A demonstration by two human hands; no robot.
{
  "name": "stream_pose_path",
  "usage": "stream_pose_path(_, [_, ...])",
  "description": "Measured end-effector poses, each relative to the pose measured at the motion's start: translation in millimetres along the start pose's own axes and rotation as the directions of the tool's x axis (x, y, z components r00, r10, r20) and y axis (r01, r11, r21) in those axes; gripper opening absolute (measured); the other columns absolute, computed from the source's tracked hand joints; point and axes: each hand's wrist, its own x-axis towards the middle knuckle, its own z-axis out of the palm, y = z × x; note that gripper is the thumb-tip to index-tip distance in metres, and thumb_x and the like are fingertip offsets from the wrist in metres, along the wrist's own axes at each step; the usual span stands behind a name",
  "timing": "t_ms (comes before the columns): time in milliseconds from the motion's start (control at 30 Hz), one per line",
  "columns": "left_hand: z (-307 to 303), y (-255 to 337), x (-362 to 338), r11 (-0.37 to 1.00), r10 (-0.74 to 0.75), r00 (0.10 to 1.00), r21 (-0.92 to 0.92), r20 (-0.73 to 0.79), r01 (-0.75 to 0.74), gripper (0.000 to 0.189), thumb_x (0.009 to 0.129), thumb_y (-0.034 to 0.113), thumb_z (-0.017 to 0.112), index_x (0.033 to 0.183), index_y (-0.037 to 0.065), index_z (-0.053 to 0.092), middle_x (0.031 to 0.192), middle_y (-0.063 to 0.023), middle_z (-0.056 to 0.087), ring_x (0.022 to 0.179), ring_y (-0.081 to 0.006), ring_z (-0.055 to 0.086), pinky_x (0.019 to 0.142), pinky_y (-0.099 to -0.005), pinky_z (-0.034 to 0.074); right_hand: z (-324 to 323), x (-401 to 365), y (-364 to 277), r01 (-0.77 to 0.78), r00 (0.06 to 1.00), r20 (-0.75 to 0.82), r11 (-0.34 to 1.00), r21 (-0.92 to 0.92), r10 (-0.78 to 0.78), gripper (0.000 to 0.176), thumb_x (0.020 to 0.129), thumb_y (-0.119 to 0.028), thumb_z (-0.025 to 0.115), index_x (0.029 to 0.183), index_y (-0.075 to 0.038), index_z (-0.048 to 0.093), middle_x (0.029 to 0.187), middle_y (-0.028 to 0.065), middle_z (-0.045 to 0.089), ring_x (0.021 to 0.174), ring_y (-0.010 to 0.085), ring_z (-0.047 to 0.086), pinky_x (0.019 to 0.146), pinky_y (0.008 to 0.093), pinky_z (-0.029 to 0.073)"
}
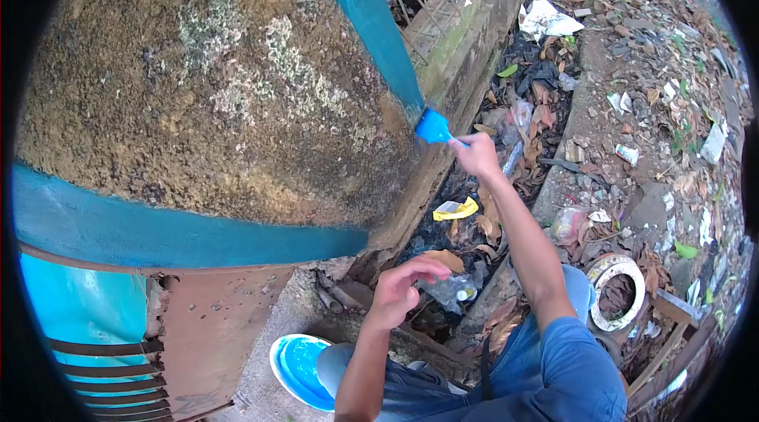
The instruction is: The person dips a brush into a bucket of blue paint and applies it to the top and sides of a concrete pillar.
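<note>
My right hand (477, 155) is closed on the handle of a blue brush (433, 126). The bristles touch the lower end of a blue painted band (379, 34) on the rough, stained wall (213, 90). My left hand (405, 289) is held in the air below the wall, fingers apart and slightly curved, with nothing in it. Another blue band (190, 236) runs along the wall's lower edge. Beside my knee, a round white-rimmed container (292, 370) holds bright blue paint.
A littered gutter (526, 98) with leaves, plastic and a yellow wrapper (456, 210) runs beside the wall. Right of my leg lies a whitish ring (617, 292) near wooden pieces. Rubble covers the ground at right. Rusty bars (111, 367) stand at lower left.
</note>
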Motion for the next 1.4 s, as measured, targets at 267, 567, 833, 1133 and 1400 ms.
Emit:
stream_pose_path(267, [-4,-5,-5,1.0,0.013,1.0,-0.015,-0.01,-0.013,0.073,0.084,0.066,0.054,0.106,-0.004,0.062,0.107,-0.0169,0.062,0.101,-0.0244,0.06,0.084,-0.0354,0.046,-63,-18,-72,-0.051,0.985,0.161,0.783,0.62,-0.064,0.027,0.09,-0.021,0.065,0.104,0.002,0.07,0.059,-0.004,0.054,0.048,0.0032,0.043,0.044,0.022,0.033])
stream_pose_path(567, [3,-3,-2,0.999,-0.001,1.0,-0.037,0.026,0.002,0.072,0.084,0.064,0.055,0.106,-0.004,0.062,0.108,-0.0178,0.062,0.101,-0.026,0.059,0.084,-0.0363,0.045,-1,-11,-9,-0.091,0.987,0.161,0.714,0.694,-0.03,0.026,0.092,-0.019,0.063,0.108,0.0,0.068,0.064,-0.0067,0.046,0.051,0.0037,0.043,0.041,0.0197,0.028])
stream_pose_path(833, [4,-6,-2,0.999,0.002,1.0,-0.046,0.023,-0.001,0.072,0.084,0.064,0.056,0.106,-0.005,0.062,0.107,-0.0187,0.062,0.102,-0.0266,0.059,0.084,-0.0367,0.045,48,7,108,0.046,0.999,0.002,0.999,0.025,-0.046,0.028,0.082,-0.031,0.068,0.094,-0.007,0.073,0.068,0.014,0.068,0.066,0.0262,0.068,0.065,0.0381,0.052])
stream_pose_path(1133, [3,-3,-4,0.999,0.021,1.0,-0.047,0.008,-0.02,0.074,0.083,0.065,0.056,0.105,-0.005,0.063,0.106,-0.0193,0.062,0.1,-0.0265,0.059,0.084,-0.0368,0.045,34,21,54,0.006,1.0,0.024,1.0,-0.028,-0.005,0.028,0.083,-0.029,0.066,0.093,-0.005,0.073,0.071,0.0158,0.065,0.065,0.0231,0.062,0.064,0.035,0.05])
stream_pose_path(1400, [-4,-4,-6,0.997,-0.012,1.0,-0.077,0.007,0.012,0.076,0.081,0.066,0.057,0.105,-0.005,0.063,0.106,-0.0199,0.062,0.099,-0.0278,0.059,0.084,-0.0376,0.044,-29,-15,-39,-0.039,0.989,0.141,0.819,0.572,-0.051,0.025,0.092,-0.016,0.063,0.105,0.004,0.068,0.062,-0.006,0.047,0.049,0.0033,0.039,0.04,0.0215,0.027])
